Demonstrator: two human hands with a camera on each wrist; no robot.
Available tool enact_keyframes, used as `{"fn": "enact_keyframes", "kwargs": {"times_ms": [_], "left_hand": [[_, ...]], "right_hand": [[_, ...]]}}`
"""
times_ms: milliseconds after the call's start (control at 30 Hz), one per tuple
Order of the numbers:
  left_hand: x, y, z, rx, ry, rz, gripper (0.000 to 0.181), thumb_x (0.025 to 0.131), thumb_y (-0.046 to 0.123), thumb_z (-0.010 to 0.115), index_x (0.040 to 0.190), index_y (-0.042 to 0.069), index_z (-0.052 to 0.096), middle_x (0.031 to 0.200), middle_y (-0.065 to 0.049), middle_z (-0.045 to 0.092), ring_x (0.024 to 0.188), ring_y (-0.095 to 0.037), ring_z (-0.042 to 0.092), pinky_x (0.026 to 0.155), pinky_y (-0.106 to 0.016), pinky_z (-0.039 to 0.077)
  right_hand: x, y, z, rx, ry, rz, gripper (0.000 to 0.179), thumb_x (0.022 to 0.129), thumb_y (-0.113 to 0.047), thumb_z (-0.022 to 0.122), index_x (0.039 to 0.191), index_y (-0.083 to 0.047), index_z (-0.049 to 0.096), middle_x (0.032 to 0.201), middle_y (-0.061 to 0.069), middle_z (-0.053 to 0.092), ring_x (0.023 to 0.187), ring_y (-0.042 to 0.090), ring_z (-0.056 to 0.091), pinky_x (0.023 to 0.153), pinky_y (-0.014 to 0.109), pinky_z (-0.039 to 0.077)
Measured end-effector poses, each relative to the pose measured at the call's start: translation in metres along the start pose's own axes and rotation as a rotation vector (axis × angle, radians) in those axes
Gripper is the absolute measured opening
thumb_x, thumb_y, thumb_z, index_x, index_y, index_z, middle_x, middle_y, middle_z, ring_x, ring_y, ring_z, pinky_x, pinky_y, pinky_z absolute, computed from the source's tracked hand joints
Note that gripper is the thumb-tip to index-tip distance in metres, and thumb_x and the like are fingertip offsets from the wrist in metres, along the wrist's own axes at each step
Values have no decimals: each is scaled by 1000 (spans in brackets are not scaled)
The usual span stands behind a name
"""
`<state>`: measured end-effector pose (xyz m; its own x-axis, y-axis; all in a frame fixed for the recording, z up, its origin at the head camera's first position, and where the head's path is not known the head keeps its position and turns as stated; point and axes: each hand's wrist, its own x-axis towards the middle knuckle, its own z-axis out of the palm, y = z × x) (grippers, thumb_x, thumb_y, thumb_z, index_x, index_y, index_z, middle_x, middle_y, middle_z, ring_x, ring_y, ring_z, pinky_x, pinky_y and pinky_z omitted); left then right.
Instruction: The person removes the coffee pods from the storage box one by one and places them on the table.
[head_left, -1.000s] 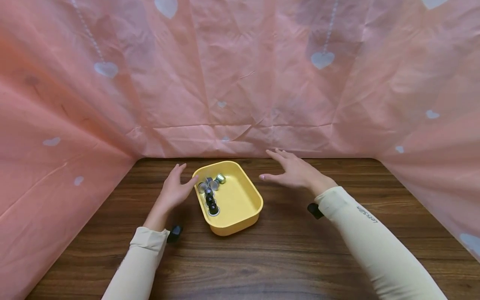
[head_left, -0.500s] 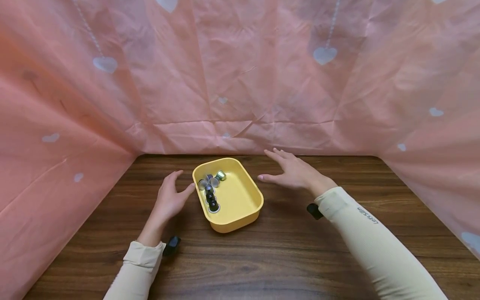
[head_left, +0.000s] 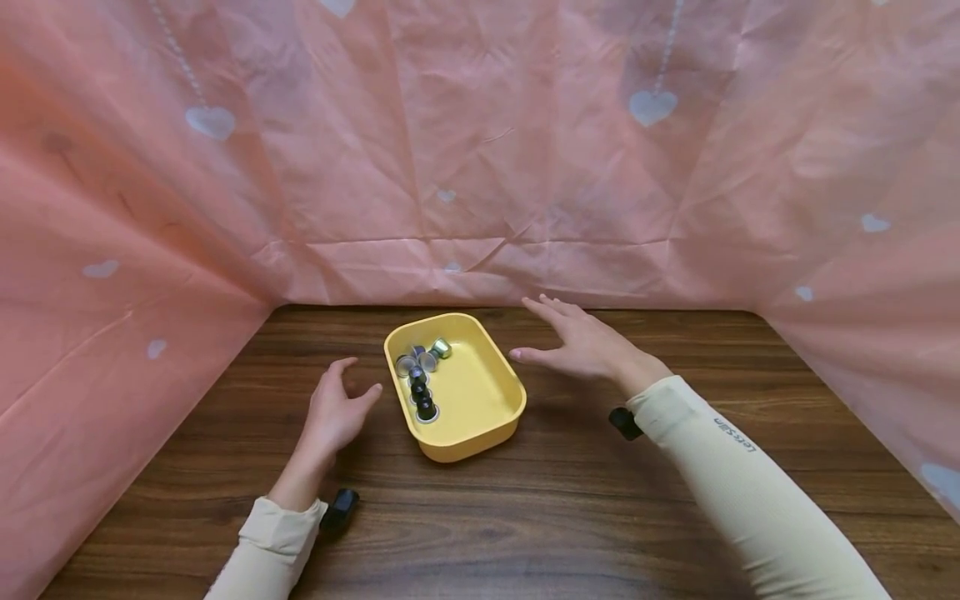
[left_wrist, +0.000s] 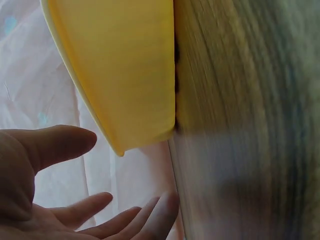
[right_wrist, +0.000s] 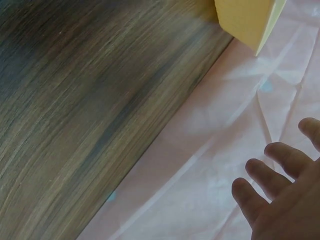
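Note:
A yellow rectangular tub [head_left: 480,379] with rounded corners stands on the table. Along its left side lie several coffee capsules: dark ones [head_left: 426,407] in a row toward the near end, a pale-green one [head_left: 441,348] farther back, and some with their silvery lids showing [head_left: 406,365]. My left hand [head_left: 335,412] hovers left of the tub, apart from it, thumb and fingers spread. On the other side my right hand [head_left: 588,346] is held over the table, fingers extended and holding nothing. In the left wrist view the tub's outer wall [left_wrist: 120,70] rises beyond the thumb.
The dark wooden table [head_left: 480,525] runs under everything. Pink cloth [head_left: 480,167] with pale hearts hangs behind the table and along both sides. A small black device [head_left: 341,508] is at the left wrist and another [head_left: 625,423] at the right.
My left hand has drawn back from the tub's left rim, toward me and slightly left. The right hand has barely shifted. Tub and capsules keep their places.

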<state>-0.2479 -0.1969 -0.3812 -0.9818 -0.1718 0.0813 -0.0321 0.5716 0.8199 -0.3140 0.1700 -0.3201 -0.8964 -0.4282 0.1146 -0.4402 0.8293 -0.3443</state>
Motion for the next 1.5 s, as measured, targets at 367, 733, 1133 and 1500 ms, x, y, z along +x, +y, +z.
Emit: {"fn": "enact_keyframes", "kwargs": {"times_ms": [367,733,1133,1500], "left_hand": [[-10,-3,5,-142,-178,-78,58,106,20,66,153,-7,45,156,-33,49,138,-45,59,100,-41,64],[-15,3,8,-433,-314,-169,37,112,20,57,135,-9,58,142,-25,55,131,-40,62,98,-43,69],[-12,6,15,-631,-291,-213,30,109,16,63,129,-6,57,129,-17,63,107,-21,72,92,-40,71],[-15,9,26,-661,-224,-228,24,104,3,67,123,-9,59,116,-14,61,100,-19,71,82,-37,72]], "right_hand": [[3,-15,0,41,44,-42,96,93,-78,64,170,-29,33,177,6,32,164,36,30,134,63,32],[4,-27,2,44,61,-60,93,95,-77,64,167,-26,38,172,7,41,160,35,37,132,61,36],[8,-31,7,57,68,-83,87,95,-70,69,165,-24,43,168,7,46,157,34,43,130,60,40],[13,-41,14,48,40,-113,84,96,-65,71,162,-19,47,166,7,49,154,33,47,128,59,44]]}}
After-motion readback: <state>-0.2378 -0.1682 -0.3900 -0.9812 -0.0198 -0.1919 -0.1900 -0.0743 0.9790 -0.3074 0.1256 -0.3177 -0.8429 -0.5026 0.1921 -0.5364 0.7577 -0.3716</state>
